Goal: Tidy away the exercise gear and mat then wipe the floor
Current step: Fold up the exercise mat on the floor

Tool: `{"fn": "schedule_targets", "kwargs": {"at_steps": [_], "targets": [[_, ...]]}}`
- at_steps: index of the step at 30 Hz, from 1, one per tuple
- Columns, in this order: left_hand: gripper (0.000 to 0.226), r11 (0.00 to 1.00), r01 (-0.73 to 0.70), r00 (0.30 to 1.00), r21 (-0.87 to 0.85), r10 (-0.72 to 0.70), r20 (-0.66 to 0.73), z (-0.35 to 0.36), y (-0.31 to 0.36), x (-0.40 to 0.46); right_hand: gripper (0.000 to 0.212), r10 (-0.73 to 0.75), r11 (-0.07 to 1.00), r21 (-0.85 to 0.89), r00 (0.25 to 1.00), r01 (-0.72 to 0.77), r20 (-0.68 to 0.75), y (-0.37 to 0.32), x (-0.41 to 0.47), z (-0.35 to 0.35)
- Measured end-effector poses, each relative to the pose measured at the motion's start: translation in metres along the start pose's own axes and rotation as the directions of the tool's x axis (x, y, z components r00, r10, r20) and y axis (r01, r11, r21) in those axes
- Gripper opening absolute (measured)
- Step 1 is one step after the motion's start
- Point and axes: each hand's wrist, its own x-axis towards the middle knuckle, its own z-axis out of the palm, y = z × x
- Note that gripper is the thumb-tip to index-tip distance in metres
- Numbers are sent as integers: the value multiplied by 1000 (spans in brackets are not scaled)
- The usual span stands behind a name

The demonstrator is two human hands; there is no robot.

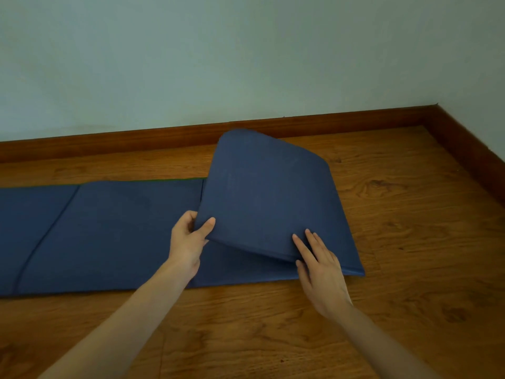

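Navy blue mat, grained brown wooden floor, pale green wall.

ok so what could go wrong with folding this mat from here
The raised panel is held only at its near edge: the left hand pinches one corner and the right hand lies mostly flat, so it may spring back open. It also sits skewed over the mat, so the fold may land crooked.

Two bare forearms and hands, nothing worn

Both arms enter from the lower edge uncovered all the way up, with no sleeve in view. The left hand and the right hand carry no glove, ring, watch or band. Fingers are slender, nails short and plain. Wrists are narrow, and the forearms widen toward the frame's lower edge.
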Motion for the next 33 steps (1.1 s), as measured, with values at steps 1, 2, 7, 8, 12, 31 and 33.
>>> {"fn": "schedule_targets", "kwargs": {"at_steps": [1,2,7,8,12,31,33], "targets": [[6,999,-30,999,-27,31,18,-3,0,-1,51,-9,1000,13,1000,9,-10,0,0,-3],[6,998,-39,999,-52,40,22,-7,-4,-1,53,-11,1000,16,1000,11,5,2,1,-5],[26,988,149,986,38,-145,-86,-30,-67,3,56,-1,992,-125,966,34,260,14,-3,6],[33,984,158,984,82,-149,-102,-31,-77,4,55,14,990,-140,944,34,328,18,-5,8],[56,946,61,994,319,-29,-102,-24,-88,8,55,10,985,-163,930,54,367,22,-6,9],[29,658,-1,987,753,120,-103,0,-66,42,59,-89,987,-81,891,139,445,40,-24,9],[23,659,-63,971,749,212,-106,-5,-78,32,57,-76,981,-128,897,145,435,41,-33,13]]}}
